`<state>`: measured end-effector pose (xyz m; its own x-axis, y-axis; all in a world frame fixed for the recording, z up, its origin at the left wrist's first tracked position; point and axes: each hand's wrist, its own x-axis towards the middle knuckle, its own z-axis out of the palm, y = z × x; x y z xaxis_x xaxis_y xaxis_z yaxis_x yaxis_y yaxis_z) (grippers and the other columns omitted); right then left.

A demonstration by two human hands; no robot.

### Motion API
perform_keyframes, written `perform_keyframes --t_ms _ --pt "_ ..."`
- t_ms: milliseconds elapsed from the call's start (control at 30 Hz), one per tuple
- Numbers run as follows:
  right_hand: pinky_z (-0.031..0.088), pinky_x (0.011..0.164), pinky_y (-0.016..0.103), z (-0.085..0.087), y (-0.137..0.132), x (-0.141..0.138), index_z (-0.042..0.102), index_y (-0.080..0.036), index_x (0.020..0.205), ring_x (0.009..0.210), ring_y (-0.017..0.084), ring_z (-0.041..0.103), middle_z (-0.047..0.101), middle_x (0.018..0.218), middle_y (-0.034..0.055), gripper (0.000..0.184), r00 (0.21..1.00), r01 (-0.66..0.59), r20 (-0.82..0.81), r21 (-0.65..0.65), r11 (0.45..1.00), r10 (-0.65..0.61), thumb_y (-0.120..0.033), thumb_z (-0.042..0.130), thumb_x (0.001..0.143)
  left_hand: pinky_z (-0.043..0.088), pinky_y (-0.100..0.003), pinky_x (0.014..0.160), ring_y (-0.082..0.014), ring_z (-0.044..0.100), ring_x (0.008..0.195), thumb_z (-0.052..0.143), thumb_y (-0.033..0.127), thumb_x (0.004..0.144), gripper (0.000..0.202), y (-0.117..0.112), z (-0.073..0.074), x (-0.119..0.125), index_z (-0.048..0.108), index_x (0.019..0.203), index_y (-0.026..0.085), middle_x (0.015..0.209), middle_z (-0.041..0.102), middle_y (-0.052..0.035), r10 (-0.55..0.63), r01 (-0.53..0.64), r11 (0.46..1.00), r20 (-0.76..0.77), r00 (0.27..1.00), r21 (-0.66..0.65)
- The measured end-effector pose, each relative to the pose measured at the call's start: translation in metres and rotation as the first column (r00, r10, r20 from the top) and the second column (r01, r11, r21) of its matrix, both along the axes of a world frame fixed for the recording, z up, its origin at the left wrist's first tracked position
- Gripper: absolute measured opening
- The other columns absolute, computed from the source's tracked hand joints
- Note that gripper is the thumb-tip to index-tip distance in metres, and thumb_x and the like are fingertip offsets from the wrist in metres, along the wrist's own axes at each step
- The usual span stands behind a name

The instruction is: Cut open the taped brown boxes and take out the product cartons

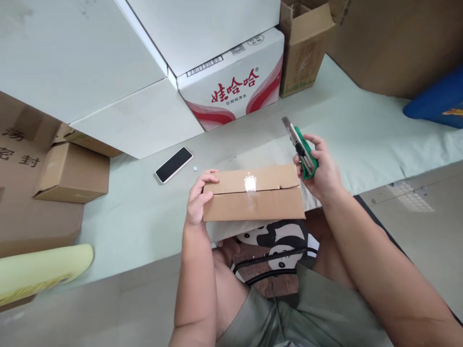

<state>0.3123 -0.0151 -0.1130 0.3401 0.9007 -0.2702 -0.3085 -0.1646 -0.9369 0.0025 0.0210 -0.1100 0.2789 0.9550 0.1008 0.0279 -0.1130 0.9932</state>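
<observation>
A brown cardboard box [231, 205] is held near the front edge of the cloth-covered table. A strip of clear tape [250, 183] crosses the seam between its flaps, and the seam looks torn toward the right end. My left hand [198, 200] grips the box's left end, thumb on top. In my right hand [321, 168] is a green box cutter [306, 156], its blade end pointing up and away to the left. That hand is beside the box's right end; whether it touches the box I cannot tell.
A phone [174, 165] lies on the pale green tablecloth [144, 217]. White cartons [231, 82] stand stacked behind it. Cardboard boxes flank them, including a small one [74, 171] at left and an open one [306, 48] at right. Yellow [47, 270] and blue [437, 101] objects lie at the sides.
</observation>
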Motion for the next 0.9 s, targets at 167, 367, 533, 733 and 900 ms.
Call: perform_keyframes --t_ms 167,367,533,733,900 --pt "0.033 0.057 0.032 0.028 -0.009 -0.002 0.046 -0.035 0.12 0.056 0.016 0.047 0.051 0.076 -0.001 0.047 0.999 -0.012 -0.029 0.2 0.98 0.018 -0.047 0.049 0.075 0.043 -0.051 0.112 -0.0372 0.051 0.137 0.061 0.041 0.073 0.032 -0.004 0.0 -0.003 0.064 0.098 0.022 0.129 0.062 -0.0127 -0.046 0.05 0.998 -0.094 0.994 0.045" --pt "0.028 0.062 0.036 0.029 -0.031 0.009 0.056 -0.046 0.126 0.048 0.014 0.019 0.038 0.059 -0.0039 0.048 0.993 -0.088 0.101 0.277 0.957 0.062 -0.065 0.053 0.082 0.043 -0.05 0.113 -0.035 0.054 0.134 0.06 0.04 0.077 0.03 -0.014 -0.005 -0.002 0.064 0.101 0.023 0.126 0.063 -0.0115 -0.041 0.048 0.995 -0.068 0.997 0.092" --pt "0.02 0.057 0.034 0.039 -0.052 0.013 0.064 -0.039 0.103 0.047 0.012 0.012 0.02 0.055 -0.0057 0.041 0.982 0.065 0.159 0.224 0.972 -0.102 -0.063 0.07 0.07 0.046 -0.051 0.111 -0.0332 0.057 0.128 0.059 0.04 0.074 0.032 -0.013 -0.007 0.0 0.064 0.101 0.023 0.127 0.062 -0.0105 -0.016 0.02 0.998 -0.065 0.998 0.06" --pt "0.03 0.048 0.03 0.036 -0.047 -0.005 0.063 -0.033 0.082 0.046 0.012 0.04 0.044 0.052 -0.0061 0.03 0.958 0.262 0.048 0.245 0.934 -0.281 -0.03 0.082 0.059 0.047 -0.052 0.11 -0.0329 0.058 0.127 0.056 0.038 0.074 0.032 -0.008 -0.005 0.004 0.061 0.101 0.022 0.129 0.062 -0.0109 -0.032 0.036 0.998 -0.086 0.996 0.047" --pt "0.043 0.046 0.032 0.022 -0.058 -0.011 0.074 -0.03 0.082 0.048 0.016 0.054 0.062 0.059 -0.0026 0.009 0.945 0.057 0.266 0.444 0.894 -0.192 -0.039 0.074 0.08 0.047 -0.05 0.109 -0.0321 0.058 0.124 0.056 0.038 0.074 0.031 -0.011 -0.004 0.006 0.06 0.101 0.022 0.13 0.06 -0.0105 -0.044 0.046 0.998 -0.058 0.997 0.033"
